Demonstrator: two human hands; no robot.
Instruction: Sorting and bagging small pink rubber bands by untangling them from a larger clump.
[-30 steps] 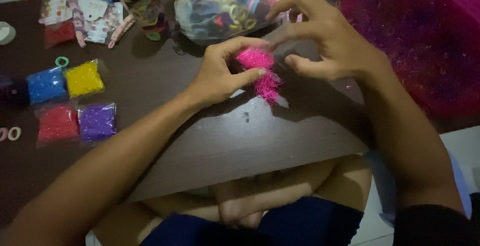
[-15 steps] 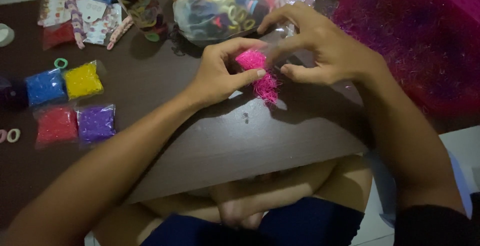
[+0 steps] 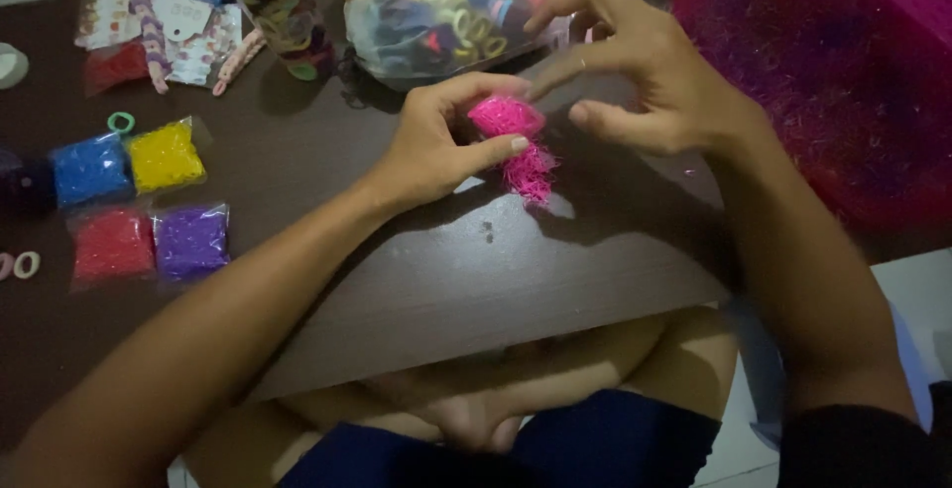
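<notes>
Left hand pinches the upper end of a pink clump of tiny elastic bands between thumb and fingers, held over the dark table near centre. Right hand hovers just right of it, fingers spread, gripping nothing visible. Clump's long axis runs far-to-near, loose end hanging toward the near edge. Risk: that unsupported lower part may shed bands onto the table, since only the top is gripped.

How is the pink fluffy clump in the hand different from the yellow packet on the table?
The pink clump is loose and pinched in the left hand; the yellow packet is sealed in clear plastic and lies flat and untouched on the table. The clump looks stringy, the packet neatly square. Both are brightly coloured.
</notes>
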